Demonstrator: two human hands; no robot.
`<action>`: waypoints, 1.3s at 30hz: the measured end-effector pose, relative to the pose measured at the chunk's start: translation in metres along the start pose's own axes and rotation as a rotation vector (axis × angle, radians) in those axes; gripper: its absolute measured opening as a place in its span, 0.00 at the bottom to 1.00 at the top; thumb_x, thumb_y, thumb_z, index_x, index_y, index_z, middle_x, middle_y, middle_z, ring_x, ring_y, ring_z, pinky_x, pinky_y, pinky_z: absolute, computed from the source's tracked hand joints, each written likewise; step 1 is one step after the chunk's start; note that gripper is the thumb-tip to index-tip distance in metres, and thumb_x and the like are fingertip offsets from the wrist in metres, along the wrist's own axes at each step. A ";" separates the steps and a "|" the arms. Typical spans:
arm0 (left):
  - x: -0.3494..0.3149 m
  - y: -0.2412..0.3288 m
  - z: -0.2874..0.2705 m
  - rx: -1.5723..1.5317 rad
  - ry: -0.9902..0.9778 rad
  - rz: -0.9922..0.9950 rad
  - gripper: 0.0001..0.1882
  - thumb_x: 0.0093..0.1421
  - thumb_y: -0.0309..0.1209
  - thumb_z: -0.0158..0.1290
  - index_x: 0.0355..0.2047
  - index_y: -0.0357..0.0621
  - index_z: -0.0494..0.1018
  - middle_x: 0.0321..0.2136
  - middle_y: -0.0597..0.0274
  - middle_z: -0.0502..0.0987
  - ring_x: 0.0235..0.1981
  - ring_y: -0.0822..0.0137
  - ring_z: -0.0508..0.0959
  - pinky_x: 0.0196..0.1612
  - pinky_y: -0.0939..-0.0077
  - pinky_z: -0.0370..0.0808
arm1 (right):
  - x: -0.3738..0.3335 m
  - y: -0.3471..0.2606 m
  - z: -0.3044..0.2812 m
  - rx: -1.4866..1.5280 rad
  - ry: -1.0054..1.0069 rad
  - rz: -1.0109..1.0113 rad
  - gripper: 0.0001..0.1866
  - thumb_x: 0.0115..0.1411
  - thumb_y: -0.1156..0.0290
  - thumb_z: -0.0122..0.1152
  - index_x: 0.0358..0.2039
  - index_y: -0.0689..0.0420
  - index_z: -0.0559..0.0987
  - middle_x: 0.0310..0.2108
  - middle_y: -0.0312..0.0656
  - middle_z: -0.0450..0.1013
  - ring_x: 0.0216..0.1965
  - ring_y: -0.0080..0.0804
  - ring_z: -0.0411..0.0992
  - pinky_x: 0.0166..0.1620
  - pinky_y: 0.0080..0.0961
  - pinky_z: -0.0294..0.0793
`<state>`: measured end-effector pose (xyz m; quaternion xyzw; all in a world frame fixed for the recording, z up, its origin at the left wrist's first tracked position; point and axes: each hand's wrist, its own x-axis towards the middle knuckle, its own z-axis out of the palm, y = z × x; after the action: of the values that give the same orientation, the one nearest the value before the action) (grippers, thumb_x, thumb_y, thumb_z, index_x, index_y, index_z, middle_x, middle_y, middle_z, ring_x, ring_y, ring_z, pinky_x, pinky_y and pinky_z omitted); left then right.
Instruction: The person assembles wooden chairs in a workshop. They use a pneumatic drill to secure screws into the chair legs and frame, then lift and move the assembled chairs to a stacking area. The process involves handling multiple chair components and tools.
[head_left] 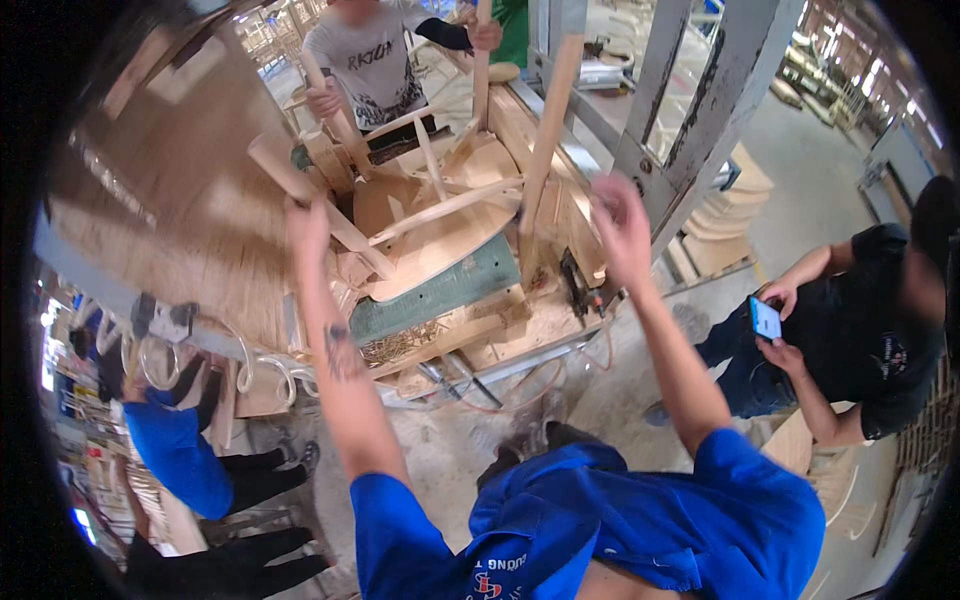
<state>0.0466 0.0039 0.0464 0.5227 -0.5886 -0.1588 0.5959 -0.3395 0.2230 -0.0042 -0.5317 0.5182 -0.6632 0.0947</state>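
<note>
An upside-down wooden chair frame point(450, 210) lies in front of me, its seat down and its legs pointing up. Crossing stretchers join the legs. My left hand point(308, 222) is closed around the near left chair leg point(350, 238), with some fingers hidden behind the wood. To the right of the near right chair leg point(550, 140), my right hand point(622, 222) is raised, slightly blurred, its fingers loosely bent and apart with nothing in them. Under the seat's near edge is a green padded support point(440, 292).
Across the frame, a person point(370, 70) grips the two far legs. A grey metal upright point(715, 110) stands right, a plywood panel point(170, 190) left. Black air tool point(575, 285) and hoses lie near the bench edge. Another person point(850, 310) at right holds a phone point(765, 318).
</note>
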 end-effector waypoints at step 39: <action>-0.027 0.134 -0.272 1.411 -0.013 0.571 0.17 0.67 0.41 0.50 0.40 0.41 0.79 0.21 0.42 0.76 0.20 0.43 0.75 0.22 0.53 0.69 | 0.195 0.042 0.049 -0.033 0.335 0.003 0.17 0.52 0.60 0.62 0.36 0.60 0.79 0.28 0.52 0.77 0.33 0.51 0.77 0.39 0.40 0.74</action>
<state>0.2192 0.1981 0.2054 0.6061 -0.6665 0.4127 0.1350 -0.3990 0.0436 0.0765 -0.4143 0.5382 -0.7340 -0.0009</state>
